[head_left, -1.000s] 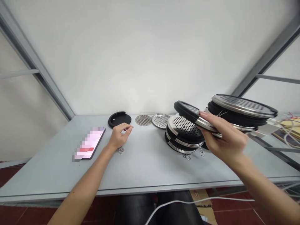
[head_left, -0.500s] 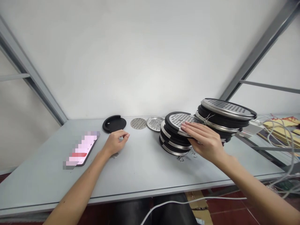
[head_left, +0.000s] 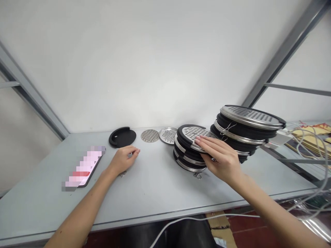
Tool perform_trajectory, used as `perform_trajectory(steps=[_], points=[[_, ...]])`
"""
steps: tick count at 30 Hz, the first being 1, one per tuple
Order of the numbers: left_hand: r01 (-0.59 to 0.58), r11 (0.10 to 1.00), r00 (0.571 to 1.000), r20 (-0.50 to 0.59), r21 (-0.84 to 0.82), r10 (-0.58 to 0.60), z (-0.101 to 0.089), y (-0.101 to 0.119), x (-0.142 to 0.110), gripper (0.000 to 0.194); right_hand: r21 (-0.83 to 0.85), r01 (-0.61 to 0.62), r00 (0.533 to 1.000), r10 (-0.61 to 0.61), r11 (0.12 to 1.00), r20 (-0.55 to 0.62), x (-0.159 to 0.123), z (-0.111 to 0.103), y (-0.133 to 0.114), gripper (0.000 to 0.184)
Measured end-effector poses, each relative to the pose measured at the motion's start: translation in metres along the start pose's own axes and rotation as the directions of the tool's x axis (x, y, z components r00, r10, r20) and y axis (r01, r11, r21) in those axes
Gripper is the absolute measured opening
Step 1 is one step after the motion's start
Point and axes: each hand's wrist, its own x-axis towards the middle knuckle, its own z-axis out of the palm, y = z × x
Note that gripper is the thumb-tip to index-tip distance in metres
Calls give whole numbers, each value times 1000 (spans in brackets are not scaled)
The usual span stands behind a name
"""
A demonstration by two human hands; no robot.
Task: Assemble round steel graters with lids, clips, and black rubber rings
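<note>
My right hand is closed on the top round grater of the nearer stack, fingers flat over its perforated steel face and thumb lower at the near side. That grater has a black rim, and more black-and-steel rounds lie under it. A wire clip sticks out at the stack's foot. My left hand rests by the table with fingers curled and thumb and forefinger tips close together; nothing shows between them. Under its wrist lies a small metal clip.
A taller stack of graters leans behind my right hand. Along the wall lie a black round holder, a perforated disc and a steel-rimmed grater disc. A phone lies left. White cables hang at the right.
The view has shifted slightly, so the table things sit a little further left. Both hands keep nearly the same places and poses, the right one still on the nearer stack.
</note>
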Motion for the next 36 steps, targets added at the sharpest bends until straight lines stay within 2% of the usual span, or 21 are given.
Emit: perform_trajectory(steps=[12,21,25,28,30,32,33,36], points=[[25,999,1000,-5,26,-25,-1,3,-1,28,50,-54,996,50,997,78,-3,2,0,40],[31,999,999,5,33,-31,0,1,-1,29,54,-50,996,46,997,72,-5,6,2,45],[39,998,999,11,43,-40,0,2,-1,30,43,-46,999,47,998,-13,-4,3,-6,48],[35,999,999,3,42,-35,0,1,-1,29,98,36,990,-22,995,-141,-1,5,-25,46],[36,999,999,-10,40,-36,1,-2,0,28,216,192,974,-158,957,-165,4,12,-45,42],[31,999,998,-49,40,-29,1,-5,1,27,356,272,961,-271,894,-53,12,27,-67,38],[26,999,997,-80,39,-22,1,-6,2,25,409,265,952,-304,873,34,16,37,-76,35],[56,998,984,-172,31,-50,-1,-9,4,24,497,132,873,-339,857,352,30,75,-99,25]])
